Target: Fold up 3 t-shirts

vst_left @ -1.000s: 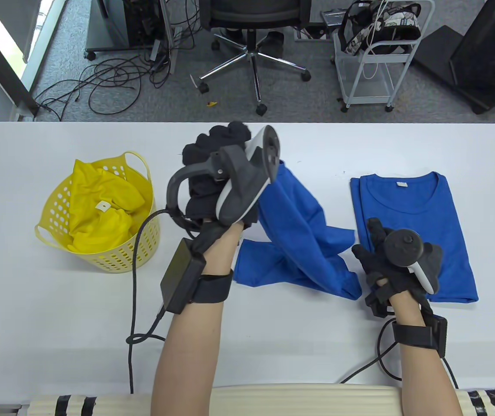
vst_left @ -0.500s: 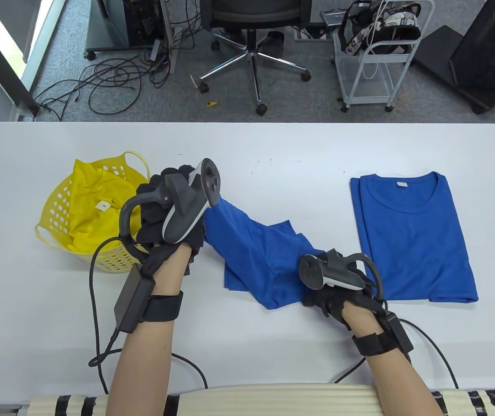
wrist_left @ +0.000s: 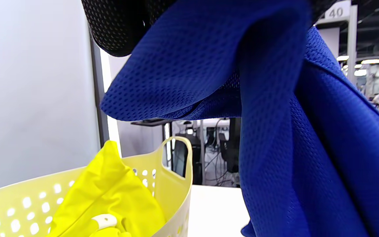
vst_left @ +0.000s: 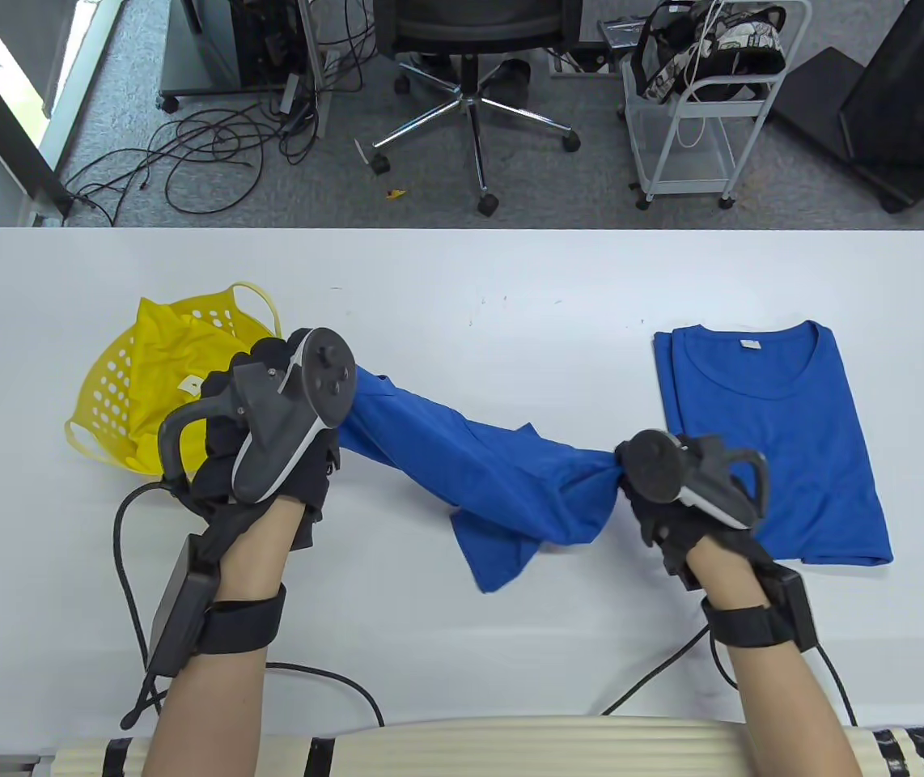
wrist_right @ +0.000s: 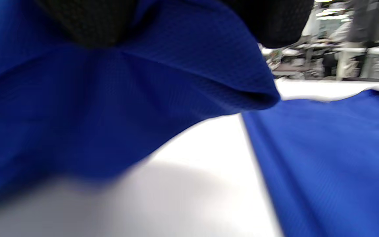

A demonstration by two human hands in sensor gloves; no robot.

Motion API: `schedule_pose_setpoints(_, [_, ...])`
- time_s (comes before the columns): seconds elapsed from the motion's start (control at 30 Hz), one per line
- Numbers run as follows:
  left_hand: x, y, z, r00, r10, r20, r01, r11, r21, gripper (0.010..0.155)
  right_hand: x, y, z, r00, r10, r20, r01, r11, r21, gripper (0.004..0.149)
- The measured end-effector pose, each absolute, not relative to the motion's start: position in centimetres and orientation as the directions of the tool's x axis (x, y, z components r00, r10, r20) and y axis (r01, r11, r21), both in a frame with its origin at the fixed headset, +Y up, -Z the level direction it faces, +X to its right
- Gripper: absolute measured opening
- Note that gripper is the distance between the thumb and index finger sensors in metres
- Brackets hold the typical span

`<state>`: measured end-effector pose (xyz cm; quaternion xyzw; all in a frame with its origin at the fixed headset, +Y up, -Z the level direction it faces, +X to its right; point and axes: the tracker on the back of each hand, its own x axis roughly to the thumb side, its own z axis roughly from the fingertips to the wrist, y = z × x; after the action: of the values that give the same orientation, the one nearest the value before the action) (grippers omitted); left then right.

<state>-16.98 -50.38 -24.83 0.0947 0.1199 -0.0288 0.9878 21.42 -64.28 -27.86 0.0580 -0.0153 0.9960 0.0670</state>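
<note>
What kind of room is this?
Probably an office or lab space set up for recording: a swivel office chair, loose cables on grey carpet, and a white wheeled cart stand beyond the white table.

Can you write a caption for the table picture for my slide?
Left hand and right hand stretch a blue t-shirt between a yellow basket and a folded blue shirt.
</note>
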Motion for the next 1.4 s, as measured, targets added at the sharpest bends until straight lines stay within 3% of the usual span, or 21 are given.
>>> schedule_pose_setpoints(0.1, [-16.5,-51.0,-24.4,0.975,-0.039,-0.221,0.076,0.984,0.162,0.045,24.7,-58.2,-28.1,-0.996,0.089,0.022,-0.091,-0.989,-0.120,0.042])
schedule_pose_setpoints(0.17, [-16.0,-52.2,-24.5,0.977,-0.048,-0.208,0.076,0.989,0.128,0.045,26.1,-56.5,-28.5,-0.998,0.043,-0.048,-0.037,-0.992,-0.124,0.042])
schedule_pose_setpoints(0.23, [-15.6,-54.1,-24.9,0.981,-0.055,-0.188,0.070,0.995,0.069,0.045,27.1,-56.6,-29.2,-0.994,0.013,-0.105,-0.004,-0.997,-0.083,0.042])
schedule_pose_setpoints(0.53, [-14.3,-67.0,-27.8,0.985,-0.101,-0.142,0.075,0.982,-0.175,0.046,27.9,-65.2,-34.0,-0.978,-0.083,-0.190,0.087,-0.996,-0.014,0.043])
schedule_pose_setpoints(0.67, [-15.0,-70.8,-28.7,0.981,-0.102,-0.167,0.064,0.974,-0.216,0.046,27.0,-67.1,-35.2,-0.980,-0.092,-0.179,0.101,-0.994,-0.045,0.049])
schedule_pose_setpoints(0.77, [-15.7,-72.2,-28.9,0.980,-0.105,-0.171,0.068,0.976,-0.206,0.048,25.8,-66.7,-34.3,-0.990,-0.055,-0.128,0.069,-0.991,-0.113,0.059])
schedule_pose_setpoints(0.9, [-17.3,-72.6,-28.3,0.981,-0.015,-0.194,-0.017,0.986,-0.166,0.054,23.3,-66.2,-30.9,-1.000,-0.012,0.013,0.009,-0.975,-0.221,0.059])
schedule_pose_setpoints(1.0, [-18.5,-72.8,-27.7,0.978,0.031,-0.206,-0.064,0.986,-0.153,0.052,21.3,-68.3,-28.8,-0.992,-0.022,0.127,0.007,-0.994,-0.113,0.053])
schedule_pose_setpoints(1.17, [-19.7,-73.5,-26.8,0.988,-0.003,-0.156,-0.028,0.981,-0.194,0.047,19.9,-73.3,-27.4,-0.978,-0.092,0.186,0.106,-0.992,0.066,0.054])
schedule_pose_setpoints(1.27, [-20.0,-74.0,-26.6,0.986,-0.053,-0.158,0.016,0.973,-0.229,0.050,19.9,-74.0,-27.4,-0.968,-0.175,0.182,0.190,-0.980,0.066,0.054])
schedule_pose_setpoints(1.4, [-19.9,-75.0,-27.0,0.974,-0.159,-0.164,0.105,0.949,-0.297,0.049,20.5,-74.6,-27.5,-0.971,-0.164,0.171,0.181,-0.980,0.084,0.054])
